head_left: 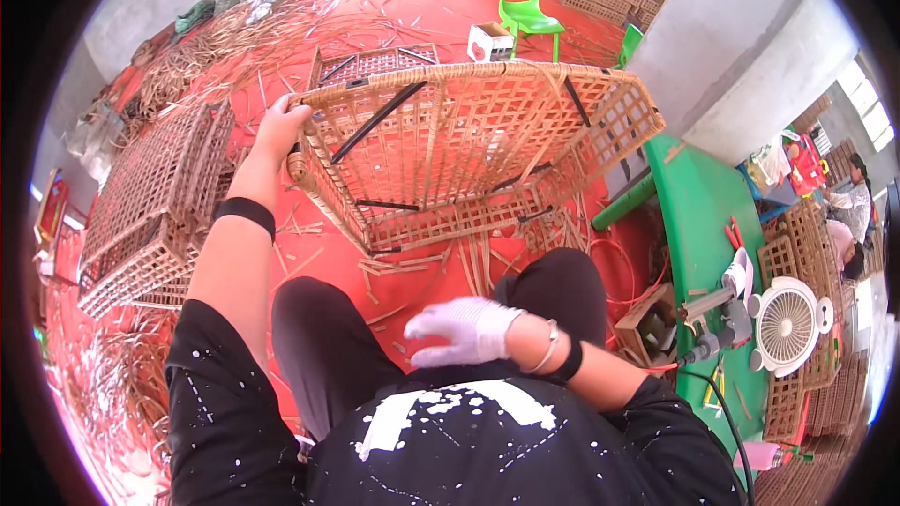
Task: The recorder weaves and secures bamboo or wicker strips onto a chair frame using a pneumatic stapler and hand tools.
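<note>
A large rectangular woven bamboo basket (469, 145) stands tilted on the floor in front of my knees, its open lattice inside facing me. Black strips cross its corners. My left hand (279, 126), bare, is closed round the rim at the basket's upper left corner. In a white glove, my right hand (464, 331) hovers over my lap, apart from the basket. Its fingers are stretched out and it holds nothing.
Stacked woven baskets (155, 197) stand at the left. On the right is a green table (698, 197) with a white fan (787, 326), a power tool (705, 347) and red-handled pliers (734, 232). Bamboo strips litter the red floor. A green chair (527, 5) and a small box (490, 40) stand beyond.
</note>
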A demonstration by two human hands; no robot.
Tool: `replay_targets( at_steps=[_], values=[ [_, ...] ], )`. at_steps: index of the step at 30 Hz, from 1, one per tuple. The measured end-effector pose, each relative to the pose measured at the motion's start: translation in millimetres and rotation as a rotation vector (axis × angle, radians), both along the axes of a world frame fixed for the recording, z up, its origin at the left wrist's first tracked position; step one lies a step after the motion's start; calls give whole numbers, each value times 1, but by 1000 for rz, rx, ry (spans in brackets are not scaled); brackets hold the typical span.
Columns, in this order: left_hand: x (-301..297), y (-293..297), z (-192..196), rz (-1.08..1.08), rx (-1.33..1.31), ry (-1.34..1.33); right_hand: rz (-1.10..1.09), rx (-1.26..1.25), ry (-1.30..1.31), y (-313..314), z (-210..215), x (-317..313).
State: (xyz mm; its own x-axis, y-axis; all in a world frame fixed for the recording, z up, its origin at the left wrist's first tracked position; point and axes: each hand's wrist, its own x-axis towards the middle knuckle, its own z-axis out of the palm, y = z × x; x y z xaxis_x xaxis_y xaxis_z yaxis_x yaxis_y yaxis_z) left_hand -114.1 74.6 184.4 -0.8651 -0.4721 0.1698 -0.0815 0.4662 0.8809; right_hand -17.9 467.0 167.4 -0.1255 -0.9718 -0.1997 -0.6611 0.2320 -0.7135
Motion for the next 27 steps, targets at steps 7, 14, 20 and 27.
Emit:
replay_targets(
  at_steps=[7,14,20,27],
  values=[
    [10,31,29,171,-300,-92,-544,-275,82,83,46,-46],
    [22,25,21,294,-547,-133,-1255,-763,-239,173,25,-102],
    [41,29,8,154,-487,-28,-1599,-680,375,253,-2,-190],
    [57,-54,-26,163,-521,42,-1561,-328,351,233,31,-235]
  ],
)
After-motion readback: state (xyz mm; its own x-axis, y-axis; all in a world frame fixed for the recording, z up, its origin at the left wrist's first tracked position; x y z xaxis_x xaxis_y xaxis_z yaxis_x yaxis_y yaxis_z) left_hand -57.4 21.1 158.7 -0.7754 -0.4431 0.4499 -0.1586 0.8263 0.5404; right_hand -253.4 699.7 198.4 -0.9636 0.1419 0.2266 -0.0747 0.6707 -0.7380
